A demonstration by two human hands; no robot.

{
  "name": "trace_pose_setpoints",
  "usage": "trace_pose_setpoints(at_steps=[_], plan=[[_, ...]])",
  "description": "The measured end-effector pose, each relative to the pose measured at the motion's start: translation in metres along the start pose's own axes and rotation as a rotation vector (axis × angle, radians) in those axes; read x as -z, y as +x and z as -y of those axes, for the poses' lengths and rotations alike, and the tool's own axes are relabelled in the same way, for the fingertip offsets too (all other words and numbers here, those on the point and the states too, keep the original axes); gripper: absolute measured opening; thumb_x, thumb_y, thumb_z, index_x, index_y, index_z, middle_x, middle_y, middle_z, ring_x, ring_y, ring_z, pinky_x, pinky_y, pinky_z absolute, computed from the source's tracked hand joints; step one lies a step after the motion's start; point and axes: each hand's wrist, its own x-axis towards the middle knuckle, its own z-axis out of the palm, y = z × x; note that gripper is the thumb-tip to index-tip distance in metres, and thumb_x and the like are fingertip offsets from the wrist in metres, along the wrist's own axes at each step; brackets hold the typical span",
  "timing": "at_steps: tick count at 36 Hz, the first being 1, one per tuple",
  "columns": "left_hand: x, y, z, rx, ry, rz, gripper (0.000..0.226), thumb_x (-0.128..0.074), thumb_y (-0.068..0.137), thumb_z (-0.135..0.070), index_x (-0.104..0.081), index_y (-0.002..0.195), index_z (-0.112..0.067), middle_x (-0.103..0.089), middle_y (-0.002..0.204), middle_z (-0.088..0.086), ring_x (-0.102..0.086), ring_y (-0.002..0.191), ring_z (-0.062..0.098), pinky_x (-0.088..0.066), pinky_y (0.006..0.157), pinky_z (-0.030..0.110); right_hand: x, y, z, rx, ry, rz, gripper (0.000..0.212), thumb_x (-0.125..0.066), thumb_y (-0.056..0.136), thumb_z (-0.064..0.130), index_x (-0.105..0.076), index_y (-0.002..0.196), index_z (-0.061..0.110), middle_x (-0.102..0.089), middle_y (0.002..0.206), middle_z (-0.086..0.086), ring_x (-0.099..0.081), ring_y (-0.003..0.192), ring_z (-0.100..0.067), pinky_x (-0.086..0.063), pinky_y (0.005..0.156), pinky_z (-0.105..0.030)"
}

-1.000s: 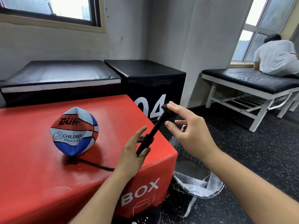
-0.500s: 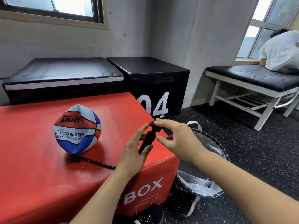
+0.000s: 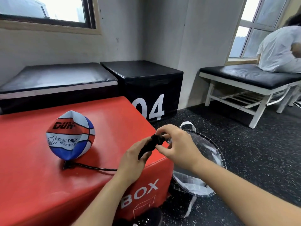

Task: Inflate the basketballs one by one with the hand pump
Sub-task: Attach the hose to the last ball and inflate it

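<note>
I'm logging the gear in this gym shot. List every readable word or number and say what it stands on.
"DUN", last letter partly folded, uncertain: top red panel of the basketball.
"CHILDREN": white band of the same ball, beside a thumbs-up logo.
Small characters under it: too small to read.
"04": front of the black box.
"BOX": side of the red box.

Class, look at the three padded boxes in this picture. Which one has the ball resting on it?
The red box marked BOX; the crumpled basketball sits on its top. The black box marked 04 and the low black box behind carry nothing.
</note>
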Motion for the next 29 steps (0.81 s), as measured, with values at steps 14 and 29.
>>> trace_pose_setpoints(at_steps=[14,29], plan=[[0.003,-0.001,-0.009,0.026,-0.019,0.0,0.058,-0.069,0.1,-0.008,-0.058,0.136,-0.051,-0.07,0.124,-0.026,-0.062,0.122,-0.002,-0.053,0.107,0.038,0.06,-0.004,0.015,0.013,0.282,-0.402,0.03,-0.078,0.092,0.01,-0.074,0.114,0.03,-0.074,0.107,0.016,-0.074,0.097,-0.012,-0.059,0.068,-0.025],[0.02,-0.002,0.003,0.094,-0.035,-0.056,0.077,-0.073,0.099,-0.022,-0.033,0.155,-0.057,-0.067,0.132,-0.022,-0.057,0.129,-0.004,-0.047,0.111,0.036,0.022,0.023,0.031,0.13,0.114,-0.185,0.045,-0.078,0.094,0.018,-0.069,0.137,0.025,-0.063,0.14,0.02,-0.056,0.129,0.006,-0.056,0.095,-0.022]])
